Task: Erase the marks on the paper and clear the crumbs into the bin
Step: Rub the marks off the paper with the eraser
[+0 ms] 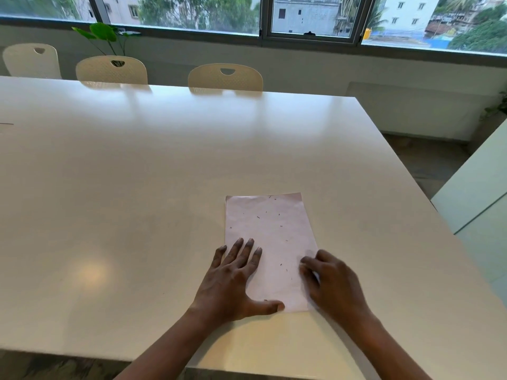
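As the head view is being looked at, the paper is being seen lying flat on the white table, near the front edge and a bit to the right. Its long side is running away from the person, with the far end leaning a little to the right. Small dark crumbs are being seen all over it. Most are on the far half, and a few are between the two hands. No clear marks are being made out on the sheet.

The left hand is being pressed flat on the near left corner. The fingers are straight and spread, and the thumb is lying along the near edge. Nothing is being gripped by it; the sheet is only being pinned down.

The right hand is being seen at the right edge of the paper, with the fingers curled in. It is blurred, so whether anything is being held there cannot be told.

No bin is being seen in this view. So the paper is probably going to be lifted with the crumbs on it. Both hands are being seen at the near end, one by each long side, and the far end is lying well apart from them. If the sheet is being tipped while it is being picked up, the crumbs could be spilled onto the table.
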The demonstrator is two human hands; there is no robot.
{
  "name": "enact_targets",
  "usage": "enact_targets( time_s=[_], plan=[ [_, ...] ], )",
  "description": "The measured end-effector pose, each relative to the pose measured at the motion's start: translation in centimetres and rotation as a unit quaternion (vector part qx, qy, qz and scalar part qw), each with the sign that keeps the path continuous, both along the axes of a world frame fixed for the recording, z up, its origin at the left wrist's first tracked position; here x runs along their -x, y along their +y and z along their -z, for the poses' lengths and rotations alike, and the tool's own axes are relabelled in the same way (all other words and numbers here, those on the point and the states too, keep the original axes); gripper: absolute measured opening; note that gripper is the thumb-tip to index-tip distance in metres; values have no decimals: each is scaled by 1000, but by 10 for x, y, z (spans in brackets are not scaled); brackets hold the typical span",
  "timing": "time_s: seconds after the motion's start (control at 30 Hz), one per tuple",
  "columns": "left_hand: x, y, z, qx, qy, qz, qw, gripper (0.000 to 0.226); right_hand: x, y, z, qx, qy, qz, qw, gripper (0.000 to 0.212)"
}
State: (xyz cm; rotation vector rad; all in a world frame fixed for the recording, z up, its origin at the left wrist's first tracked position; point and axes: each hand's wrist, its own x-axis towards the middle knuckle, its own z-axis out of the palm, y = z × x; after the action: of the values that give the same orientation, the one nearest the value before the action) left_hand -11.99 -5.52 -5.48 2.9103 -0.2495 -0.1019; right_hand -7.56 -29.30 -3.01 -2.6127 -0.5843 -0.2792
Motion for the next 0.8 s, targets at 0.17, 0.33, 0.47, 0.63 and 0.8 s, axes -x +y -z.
enact_targets(
  time_s=[0.17,0.33,0.47,0.63,0.8],
  plan=[
    [-1,0,0,1,-3,1,1000,130,29,21,2,-9,34,-78,996,9],
    [-1,0,0,-8,4,2,1000,131,-3,-4,-1,2,0,20,1000,7],
    [0,0,-1,-3,1,0,1000,131,16,6,2,-12,6,-3,1000,7],
    [-1,0,0,-2,0,2,1000,131,15,1,2,-13,23,-43,999,9],
    [-1,0,-2,-6,7,0,1000,132,16,1,3,-31,13,-6,999,4]
  ],
)
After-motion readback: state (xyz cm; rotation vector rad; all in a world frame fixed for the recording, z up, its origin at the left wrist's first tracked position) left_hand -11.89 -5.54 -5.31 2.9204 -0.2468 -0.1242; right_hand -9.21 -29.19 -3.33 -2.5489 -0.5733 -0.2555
